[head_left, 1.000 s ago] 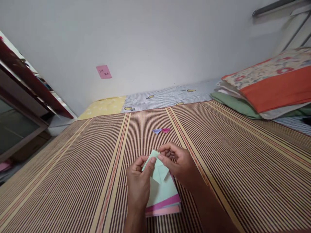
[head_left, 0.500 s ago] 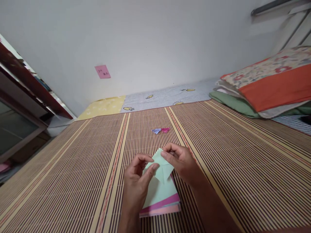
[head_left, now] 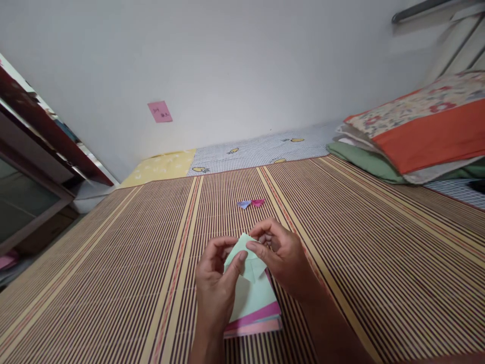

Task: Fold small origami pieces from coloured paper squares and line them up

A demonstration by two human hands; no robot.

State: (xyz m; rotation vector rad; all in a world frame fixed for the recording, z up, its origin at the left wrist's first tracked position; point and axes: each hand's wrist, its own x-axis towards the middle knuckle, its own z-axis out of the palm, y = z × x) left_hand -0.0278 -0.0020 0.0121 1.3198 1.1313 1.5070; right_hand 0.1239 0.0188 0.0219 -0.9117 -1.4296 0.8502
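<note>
A folded piece of light green paper [head_left: 253,267] is held up between both hands, its top corner pointing away from me and crease lines showing on its face. My left hand [head_left: 219,275] pinches its left edge between thumb and fingers. On the upper right side, my right hand [head_left: 282,255] grips it the same way. Under the folded piece lies a stack of coloured paper [head_left: 254,302], light green on top with magenta, bluish and pink sheets showing at the near edge. My left hand covers part of the stack's left side.
Beyond my hands, a small lilac folded paper [head_left: 244,204] and a magenta one [head_left: 258,202] lie side by side on the striped mat [head_left: 151,242]. Pillows and folded bedding [head_left: 428,146] are piled at the right. A pink note [head_left: 160,111] is on the wall.
The folded green paper has shifted slightly left and tilted. My right hand has moved a little left with it, its thumb lying further across the paper.
</note>
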